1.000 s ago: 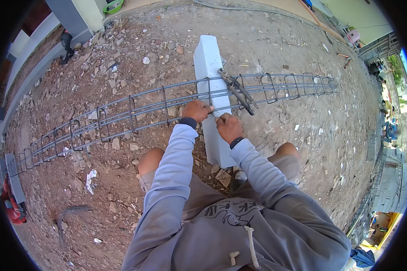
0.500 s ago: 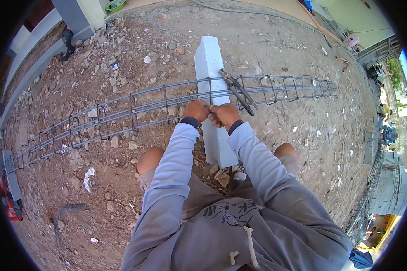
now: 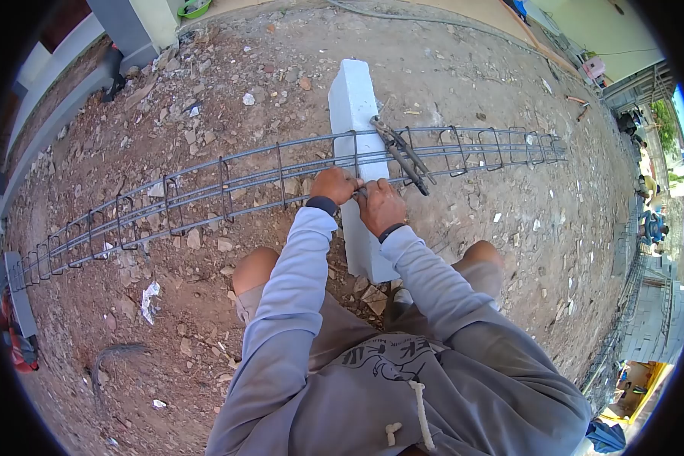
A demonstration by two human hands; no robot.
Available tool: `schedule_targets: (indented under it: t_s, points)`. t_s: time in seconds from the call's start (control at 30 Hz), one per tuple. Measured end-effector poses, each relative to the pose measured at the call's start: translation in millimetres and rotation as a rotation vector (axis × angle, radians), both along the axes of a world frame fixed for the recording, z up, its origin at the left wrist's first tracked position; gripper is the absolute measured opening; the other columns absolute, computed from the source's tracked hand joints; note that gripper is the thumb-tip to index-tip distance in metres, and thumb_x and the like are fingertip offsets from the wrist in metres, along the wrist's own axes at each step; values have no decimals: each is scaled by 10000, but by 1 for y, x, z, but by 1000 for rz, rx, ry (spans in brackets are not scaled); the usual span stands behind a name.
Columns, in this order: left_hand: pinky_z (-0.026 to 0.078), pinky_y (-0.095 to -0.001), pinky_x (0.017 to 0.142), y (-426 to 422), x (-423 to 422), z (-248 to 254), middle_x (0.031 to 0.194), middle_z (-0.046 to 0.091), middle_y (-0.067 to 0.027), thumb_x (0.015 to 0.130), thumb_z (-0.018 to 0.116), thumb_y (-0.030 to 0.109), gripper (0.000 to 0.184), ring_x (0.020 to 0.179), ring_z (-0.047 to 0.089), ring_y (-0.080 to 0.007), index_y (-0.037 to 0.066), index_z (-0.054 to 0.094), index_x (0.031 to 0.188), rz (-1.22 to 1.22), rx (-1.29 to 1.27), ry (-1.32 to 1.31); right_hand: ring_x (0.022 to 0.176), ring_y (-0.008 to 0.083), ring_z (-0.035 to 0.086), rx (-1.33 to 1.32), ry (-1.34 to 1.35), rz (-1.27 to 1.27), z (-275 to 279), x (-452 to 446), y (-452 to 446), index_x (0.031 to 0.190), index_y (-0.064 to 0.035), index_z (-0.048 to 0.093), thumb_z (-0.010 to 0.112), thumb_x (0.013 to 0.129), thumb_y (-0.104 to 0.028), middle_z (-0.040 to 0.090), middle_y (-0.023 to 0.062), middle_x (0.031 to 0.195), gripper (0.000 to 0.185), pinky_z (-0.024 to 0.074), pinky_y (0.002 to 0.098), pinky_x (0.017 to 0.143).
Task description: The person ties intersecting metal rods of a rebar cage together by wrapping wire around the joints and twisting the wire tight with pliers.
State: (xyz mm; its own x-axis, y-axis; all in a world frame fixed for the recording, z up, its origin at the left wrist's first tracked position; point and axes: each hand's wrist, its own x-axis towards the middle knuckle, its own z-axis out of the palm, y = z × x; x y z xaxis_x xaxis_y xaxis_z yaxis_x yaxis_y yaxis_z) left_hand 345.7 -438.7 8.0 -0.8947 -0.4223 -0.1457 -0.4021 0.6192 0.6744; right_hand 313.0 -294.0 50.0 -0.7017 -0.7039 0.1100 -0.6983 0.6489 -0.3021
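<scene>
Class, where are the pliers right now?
In the head view, the pliers lie across the rebar cage, right of centre, at the right edge of the pale block, beyond the right hand.

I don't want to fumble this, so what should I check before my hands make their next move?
1. Steel cage lying across the pale block: ok.
2. Left hand and right hand close together at the cage's near bar: ok.
3. Secure grip on any small piece between the fingertips: cannot tell, the fingers hide it.
4. Pincers near the right hand, probably within easy reach: ok.
5. Pincers off the cage: not ok, they lie across its bars.
</scene>
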Motion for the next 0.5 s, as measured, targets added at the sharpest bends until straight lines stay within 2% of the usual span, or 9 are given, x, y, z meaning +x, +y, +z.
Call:
schedule_targets:
  t_s: [0.1,0.2,0.3,0.4,0.47,0.5]
  points:
    - [500,-347,626,-4,-3,-1,619,656,-76,775,648,411,354,613,643,-219,70,706,699,-17,159,-43,765,372,611,-9,27,6,-8,-2,-3,831,-29,604,612,818,-242,604,175,865,213,498,445,685]
    - [499,-331,617,-5,-2,4,618,659,-72,770,655,397,345,597,638,-208,69,704,676,-7,241,-45,739,372,619,-23,-29,-149,-21,0,-11,780,-27,618,593,829,-269,627,185,822,249,496,447,665]
    - [499,-330,613,-6,-1,8,615,660,-70,774,653,393,342,589,638,-204,70,705,672,3,294,-76,748,381,618,-129,-86,-195,-22,0,-14,726,-20,622,599,817,-280,636,204,769,277,490,454,657]
    - [500,-334,612,-7,-2,5,606,659,-67,776,650,394,346,590,640,-200,67,707,677,-4,273,-79,649,333,624,-128,-188,-287,-33,-10,-15,671,-10,621,608,789,-235,622,178,645,254,490,405,597]
    - [501,-336,610,-7,-3,6,605,658,-67,776,649,396,352,592,642,-198,62,708,681,17,281,-85,562,269,589,-174,-376,-226,-70,-27,-11,640,-9,612,596,784,-207,588,138,581,245,453,369,515]
    - [501,-336,609,-7,-3,8,605,658,-67,777,649,397,354,594,643,-197,60,708,683,23,284,-87,516,212,542,-292,-769,-396,-48,-22,-16,639,-7,606,584,787,-190,567,105,567,237,403,336,459]
